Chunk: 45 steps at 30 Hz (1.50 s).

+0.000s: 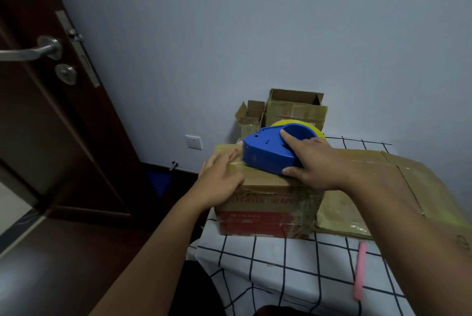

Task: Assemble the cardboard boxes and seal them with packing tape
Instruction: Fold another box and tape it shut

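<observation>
Head view, from nearest outward: a pink stick (359,270) lies on the white tablecloth (281,269) with its dark grid. Beyond it stands the box (265,207), closed, its cardboard glossy with old yellowish tape and printed red along the front. Its top seam runs left to right across the view. The left hand (221,177) lies flat with straight fingers on the left end of the lid, pressing it down. The right hand (315,165) grips the blue plastic tape dispenser (268,152), which sits on the lid just right of the left hand, nose toward it. Any pull along the seam would likely run rightward. A flattened carton (398,180) lies to the right. Two open boxes (286,111) stand at the wall.
</observation>
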{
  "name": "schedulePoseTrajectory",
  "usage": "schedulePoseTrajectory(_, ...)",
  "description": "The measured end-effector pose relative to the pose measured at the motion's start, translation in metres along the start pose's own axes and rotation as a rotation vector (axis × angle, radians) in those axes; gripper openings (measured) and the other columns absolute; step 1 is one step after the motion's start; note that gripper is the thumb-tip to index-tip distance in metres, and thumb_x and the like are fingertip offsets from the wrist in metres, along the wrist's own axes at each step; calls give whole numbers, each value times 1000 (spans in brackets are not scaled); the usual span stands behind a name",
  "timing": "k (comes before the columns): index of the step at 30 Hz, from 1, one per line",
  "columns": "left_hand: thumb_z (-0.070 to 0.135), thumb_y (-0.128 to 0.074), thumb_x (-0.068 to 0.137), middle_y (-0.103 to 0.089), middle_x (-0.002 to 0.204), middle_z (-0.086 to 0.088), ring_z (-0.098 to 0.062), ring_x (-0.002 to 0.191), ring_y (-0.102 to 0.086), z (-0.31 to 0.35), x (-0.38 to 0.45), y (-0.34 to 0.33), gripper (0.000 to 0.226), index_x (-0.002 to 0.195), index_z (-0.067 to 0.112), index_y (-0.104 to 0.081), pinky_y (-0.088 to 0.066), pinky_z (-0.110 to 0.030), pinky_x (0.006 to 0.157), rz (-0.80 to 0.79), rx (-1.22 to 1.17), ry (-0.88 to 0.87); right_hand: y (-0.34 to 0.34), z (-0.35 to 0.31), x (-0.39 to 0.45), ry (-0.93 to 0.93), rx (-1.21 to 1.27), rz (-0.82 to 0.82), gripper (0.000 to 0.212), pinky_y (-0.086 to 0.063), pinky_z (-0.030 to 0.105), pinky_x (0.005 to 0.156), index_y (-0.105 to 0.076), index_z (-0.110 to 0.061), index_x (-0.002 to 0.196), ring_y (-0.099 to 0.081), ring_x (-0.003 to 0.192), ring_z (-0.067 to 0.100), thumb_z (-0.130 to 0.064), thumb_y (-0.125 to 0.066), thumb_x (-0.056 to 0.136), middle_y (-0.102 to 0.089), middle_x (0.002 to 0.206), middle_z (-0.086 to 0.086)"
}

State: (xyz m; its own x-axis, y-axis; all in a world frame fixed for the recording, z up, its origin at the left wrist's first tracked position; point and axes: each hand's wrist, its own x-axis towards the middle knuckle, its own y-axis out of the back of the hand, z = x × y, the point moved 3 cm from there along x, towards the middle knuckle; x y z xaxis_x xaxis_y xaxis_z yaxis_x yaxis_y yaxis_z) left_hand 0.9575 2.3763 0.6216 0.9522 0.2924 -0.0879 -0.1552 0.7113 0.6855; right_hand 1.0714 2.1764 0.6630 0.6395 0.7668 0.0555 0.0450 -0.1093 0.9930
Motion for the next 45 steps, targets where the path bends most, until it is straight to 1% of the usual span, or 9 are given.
schedulePoseTrajectory(3, 19, -54, 95, -43, 149, 12, -17, 135, -41, 8, 6, 10, 63, 151, 33, -29, -36, -46, 112, 114, -117, -56, 1, -1, 1, 20, -13, -4, 83, -24, 35, 112, -4, -23, 157, -48, 115, 22, -49, -53, 96, -54, 129, 1)
schedulePoseTrajectory(8, -5, -42, 98, -49, 140, 8, -5, 128, -48, 16, 14, 16, 56, 148, 19, -38, -45, -8, 88, 33, -368, -131, 2, 0, 1, 42, -10, -12, 83, -22, 32, 110, -4, -23, 157, -47, 115, 20, -49, -54, 96, -53, 129, 0)
schedulePoseTrajectory(14, 3, -46, 100, -63, 117, 15, 15, 97, -56, 16, 16, 20, 40, 131, 25, -59, -44, -1, 74, -30, -374, -145, -5, 8, 3, 57, 0, -38, 86, -27, 35, 110, -2, -27, 157, -44, 120, 20, -53, -54, 94, -50, 135, 0)
schedulePoseTrajectory(24, 7, -56, 97, -67, 112, 6, -1, 102, -63, 14, 19, 23, 27, 115, 26, -63, -50, -11, 81, 20, -408, -155, -5, 18, 4, 105, 63, -91, 89, -37, 41, 106, -1, -35, 156, -41, 116, 18, -54, -58, 91, -46, 136, 0)
schedulePoseTrajectory(28, 12, -60, 95, -69, 104, 1, -11, 101, -63, 17, 21, 21, 23, 112, 27, -64, -51, -18, 83, 98, -408, -115, 0, 14, 4, 149, 58, -115, 89, -31, 31, 102, -2, -33, 157, -39, 108, 14, -51, -60, 92, -45, 137, -3)
schedulePoseTrajectory(33, 11, -56, 97, -69, 96, 3, -3, 86, -62, 20, 21, 20, 16, 96, 24, -66, -47, -9, 68, 175, -430, -76, 29, -1, -3, 163, 100, -44, 71, -33, 30, 102, -28, -28, 153, -46, 118, 15, -40, -63, 93, -48, 142, -2)
schedulePoseTrajectory(37, 7, -53, 98, -73, 103, -5, -16, 96, -67, 18, 24, 21, 17, 101, 15, -68, -54, -29, 86, 189, -595, -58, 53, -15, -1, 189, 159, 25, 60, -43, 38, 94, -30, -42, 146, -50, 110, 17, -46, -56, 92, -53, 130, -3)
schedulePoseTrajectory(42, 6, -55, 97, -74, 83, -6, -18, 72, -70, 21, 25, 24, 17, 89, 12, -69, -57, -30, 60, 142, -832, -21, 82, -30, 10, 176, -5, 0, 89, -48, 39, 88, -22, -52, 144, -53, 104, 18, -81, -59, 70, -54, 123, -9)
schedulePoseTrajectory(45, 6, -56, 96, -73, 79, -7, -20, 71, -70, 19, 26, 25, 16, 87, 11, -69, -55, -30, 59, 99, -863, 29, 87, -31, 24, 148, -12, -77, 88, -43, 30, 75, -23, -51, 145, -50, 91, 13, -69, -69, 72, -49, 113, -7)
